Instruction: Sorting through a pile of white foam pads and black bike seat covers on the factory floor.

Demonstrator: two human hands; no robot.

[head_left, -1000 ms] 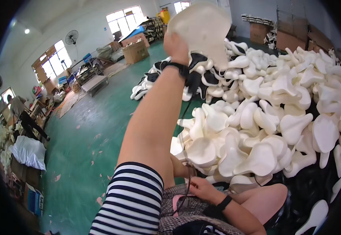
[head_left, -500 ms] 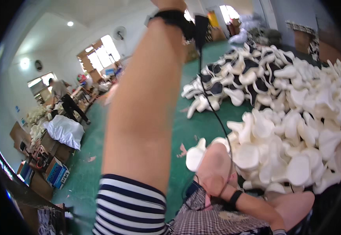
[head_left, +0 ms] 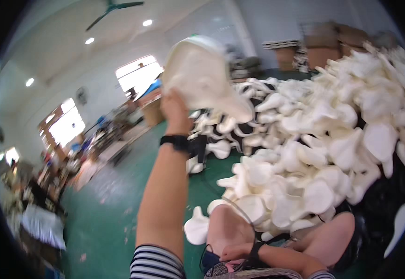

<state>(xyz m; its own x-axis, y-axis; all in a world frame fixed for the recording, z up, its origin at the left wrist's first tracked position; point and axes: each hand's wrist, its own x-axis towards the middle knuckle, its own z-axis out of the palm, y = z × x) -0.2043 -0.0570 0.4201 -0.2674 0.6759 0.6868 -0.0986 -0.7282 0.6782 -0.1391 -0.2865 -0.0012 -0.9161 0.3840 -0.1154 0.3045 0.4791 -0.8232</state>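
My left arm reaches up and forward, and my left hand (head_left: pixel 176 109) is closed on the edge of a cream-white foam bicycle saddle pad (head_left: pixel 195 69). The pad is lifted high, its wide end up and its narrow nose pointing down to the right. Low in front of me, my right hand (head_left: pixel 237 251) lies closed at my lap beside my knee. A bit of pink (head_left: pixel 234 265) shows just below that hand, but what the fingers hold, if anything, is hidden. Black bands sit on both wrists, and a thin dark cable runs near my right arm.
A large heap of white saddle pads (head_left: pixel 316 190) spreads in front and to the right, with dark-faced ones farther back. One loose pad (head_left: pixel 197 226) lies on the green floor (head_left: pixel 104 223) near my knee. A silvery sack (head_left: pixel 44 225) and cluttered benches stand left; brown cartons (head_left: pixel 323 49) stand behind.
My left hand, out of view at the top before, now shows with a saddle pad in it. The view has turned and tilted up, bringing in a ceiling fan. My right hand stays at my lap.
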